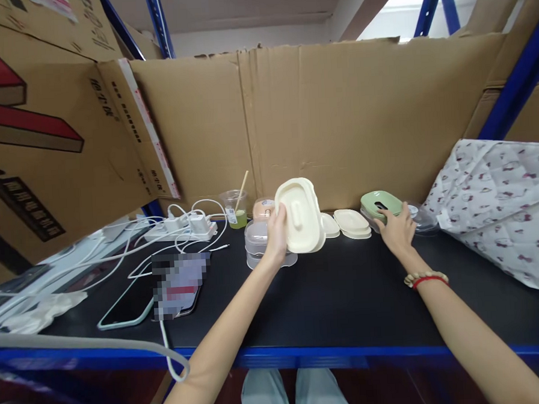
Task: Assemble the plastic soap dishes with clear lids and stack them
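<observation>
Left grip [277,233]: closed on the cream lids [299,221], my thumb at their left edge; a second rim shows behind the front one.
Cream lids: held up off the counter, left of the middle, tilted with the broad face and its raised bar toward me.
Right grip [396,226]: at the near right side of the green box [384,202], fingers touching its edge; I cannot tell whether they are closed on it.
Green box: far right on the counter, against the cardboard [332,114].
Loose lids [352,220]: cream, lying on the counter between my two grips.
Clear boxes [256,251]: stacked just left of and partly behind my left grip.
Peach box [261,208]: beyond the clear boxes.
Cup [228,203]: left of the peach box, green liquid low inside, a stick [242,190] leaning in it.
Phones [128,306]: two, near left, below the white cables [121,256] and the power strip [205,233].
Bag [500,208]: white, patterned, at the right end.
Counter [338,301]: black, with a blue near edge.
</observation>
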Action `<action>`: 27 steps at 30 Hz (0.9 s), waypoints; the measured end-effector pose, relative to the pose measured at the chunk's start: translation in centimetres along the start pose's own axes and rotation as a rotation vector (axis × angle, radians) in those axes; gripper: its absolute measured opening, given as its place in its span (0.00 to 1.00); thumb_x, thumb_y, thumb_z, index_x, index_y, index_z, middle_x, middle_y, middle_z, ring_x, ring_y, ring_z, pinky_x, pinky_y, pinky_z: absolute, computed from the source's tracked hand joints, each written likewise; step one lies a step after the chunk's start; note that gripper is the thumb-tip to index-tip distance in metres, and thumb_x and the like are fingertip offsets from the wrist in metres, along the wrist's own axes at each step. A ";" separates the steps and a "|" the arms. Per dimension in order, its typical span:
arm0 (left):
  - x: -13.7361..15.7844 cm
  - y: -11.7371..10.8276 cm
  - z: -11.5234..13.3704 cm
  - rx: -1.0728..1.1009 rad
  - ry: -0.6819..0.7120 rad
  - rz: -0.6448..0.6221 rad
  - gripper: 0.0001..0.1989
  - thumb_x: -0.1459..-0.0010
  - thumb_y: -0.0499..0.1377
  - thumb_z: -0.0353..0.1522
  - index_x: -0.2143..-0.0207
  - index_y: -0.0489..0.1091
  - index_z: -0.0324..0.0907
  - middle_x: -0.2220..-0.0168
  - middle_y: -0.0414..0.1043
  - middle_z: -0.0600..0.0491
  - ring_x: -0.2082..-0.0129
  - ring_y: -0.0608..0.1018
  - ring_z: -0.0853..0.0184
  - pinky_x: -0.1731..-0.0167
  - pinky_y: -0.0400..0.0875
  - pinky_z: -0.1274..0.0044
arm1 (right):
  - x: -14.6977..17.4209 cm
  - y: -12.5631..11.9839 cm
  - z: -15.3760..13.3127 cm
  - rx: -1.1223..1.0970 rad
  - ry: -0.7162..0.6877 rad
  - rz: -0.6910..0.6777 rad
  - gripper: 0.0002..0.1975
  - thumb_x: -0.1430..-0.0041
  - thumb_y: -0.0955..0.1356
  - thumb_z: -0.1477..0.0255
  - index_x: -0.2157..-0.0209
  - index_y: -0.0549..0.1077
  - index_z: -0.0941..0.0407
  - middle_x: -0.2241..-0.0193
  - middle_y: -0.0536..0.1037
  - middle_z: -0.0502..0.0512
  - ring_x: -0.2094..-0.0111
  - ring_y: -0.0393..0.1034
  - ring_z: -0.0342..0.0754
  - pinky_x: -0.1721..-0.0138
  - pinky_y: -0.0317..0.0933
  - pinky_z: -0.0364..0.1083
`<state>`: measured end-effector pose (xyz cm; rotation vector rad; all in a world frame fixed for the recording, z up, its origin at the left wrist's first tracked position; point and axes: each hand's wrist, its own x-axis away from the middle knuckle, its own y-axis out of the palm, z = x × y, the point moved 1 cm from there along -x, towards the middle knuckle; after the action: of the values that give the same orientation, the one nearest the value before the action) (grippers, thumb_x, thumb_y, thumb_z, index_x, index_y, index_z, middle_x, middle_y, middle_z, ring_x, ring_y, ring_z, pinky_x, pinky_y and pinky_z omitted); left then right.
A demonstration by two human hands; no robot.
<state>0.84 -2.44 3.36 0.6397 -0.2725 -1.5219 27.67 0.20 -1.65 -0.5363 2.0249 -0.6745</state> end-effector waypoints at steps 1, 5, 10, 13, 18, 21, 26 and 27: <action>0.1 0.0 0.0 0.012 -0.037 -0.030 0.13 0.43 0.54 0.39 0.64 0.70 0.38 0.63 0.77 0.49 0.55 0.76 0.61 0.57 0.71 0.75 | 0.0 -0.1 0.0 -0.041 0.001 0.029 0.11 0.47 0.66 0.74 0.62 0.75 0.59 0.43 0.57 0.70 0.46 0.58 0.66 0.52 0.54 0.62; 0.1 -0.3 -0.1 0.020 -0.019 -0.048 0.16 0.44 0.54 0.43 0.62 0.69 0.40 0.60 0.76 0.48 0.55 0.77 0.61 0.59 0.73 0.74 | 0.2 -1.3 -1.8 -0.294 -0.060 0.267 0.09 0.47 0.67 0.70 0.65 0.76 0.58 0.43 0.57 0.69 0.46 0.56 0.69 0.52 0.52 0.67; -0.2 -0.4 -0.8 0.040 0.036 0.000 0.20 0.45 0.55 0.47 0.57 0.68 0.42 0.53 0.73 0.46 0.48 0.72 0.60 0.54 0.71 0.71 | 3.4 -2.8 -7.4 -0.552 -0.446 0.438 0.11 0.46 0.68 0.63 0.65 0.76 0.54 0.45 0.59 0.63 0.45 0.58 0.60 0.53 0.62 0.59; -0.3 -0.2 -1.0 0.098 -0.047 -0.020 0.21 0.45 0.56 0.45 0.55 0.67 0.41 0.52 0.72 0.46 0.49 0.73 0.59 0.55 0.72 0.72 | 6.4 -3.2 -10.3 -0.576 -0.720 0.362 0.07 0.46 0.68 0.65 0.68 0.76 0.51 0.48 0.64 0.59 0.49 0.63 0.56 0.58 0.67 0.55; -0.6 -0.2 -0.3 0.087 -0.044 0.000 0.17 0.45 0.55 0.43 0.57 0.67 0.44 0.58 0.75 0.50 0.55 0.77 0.62 0.59 0.73 0.73 | 8.9 -3.7 -11.4 -0.743 -0.878 0.316 0.08 0.46 0.67 0.69 0.62 0.72 0.49 0.54 0.71 0.59 0.58 0.69 0.52 0.64 0.68 0.52; -0.5 -0.4 0.1 0.011 0.012 0.052 0.17 0.48 0.58 0.44 0.61 0.69 0.43 0.59 0.76 0.50 0.56 0.77 0.61 0.58 0.73 0.73 | 8.8 -3.4 -11.1 -0.964 -0.802 0.145 0.26 0.47 0.67 0.61 0.47 0.62 0.51 0.52 0.70 0.63 0.56 0.69 0.53 0.64 0.68 0.52; 0.2 -0.2 0.4 -0.214 0.265 -0.011 0.18 0.58 0.65 0.41 0.65 0.72 0.41 0.61 0.76 0.49 0.57 0.76 0.62 0.58 0.70 0.75 | 8.4 -2.6 -11.2 -1.146 -0.459 -0.210 0.43 0.51 0.67 0.52 0.39 0.51 0.54 0.44 0.65 0.66 0.53 0.69 0.54 0.61 0.69 0.50; 0.4 -0.1 0.4 -0.258 0.289 -0.051 0.17 0.58 0.65 0.40 0.67 0.72 0.41 0.62 0.76 0.49 0.59 0.77 0.62 0.59 0.70 0.75 | 8.3 -2.8 -11.3 -1.172 -0.403 -0.223 0.41 0.52 0.68 0.52 0.40 0.53 0.54 0.46 0.67 0.65 0.52 0.69 0.54 0.59 0.69 0.50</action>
<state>0.55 -2.88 3.50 0.6535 0.1597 -1.4608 14.14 -4.05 -0.09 -1.4375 1.8044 0.5700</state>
